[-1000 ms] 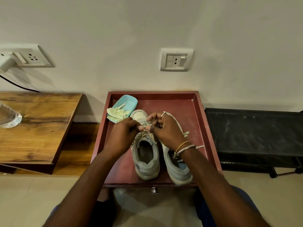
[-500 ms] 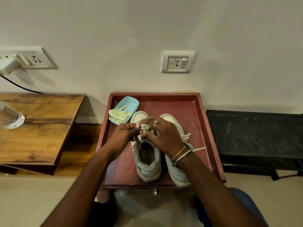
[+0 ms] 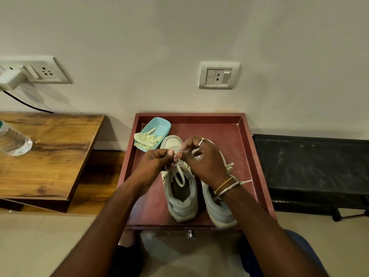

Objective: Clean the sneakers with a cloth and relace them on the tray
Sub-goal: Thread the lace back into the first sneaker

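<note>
Over the tongue of the left sneaker (image 3: 182, 198), the left grip (image 3: 153, 162) and the right grip (image 3: 205, 160) meet, each pinching the pale lace (image 3: 178, 176) between thumb and fingertips; a loop hangs toward the shoe's opening. Just beside it the right sneaker (image 3: 219, 212) lies partly under the right wrist, its lace ends loose. Both shoes sit on the red tray (image 3: 257, 156), toes far. At its far left corner a blue dish (image 3: 161, 124) holds a crumpled cloth (image 3: 146, 139). Farther left, a wooden counter (image 3: 46, 156) carries a plastic bottle (image 3: 14, 140).
</note>
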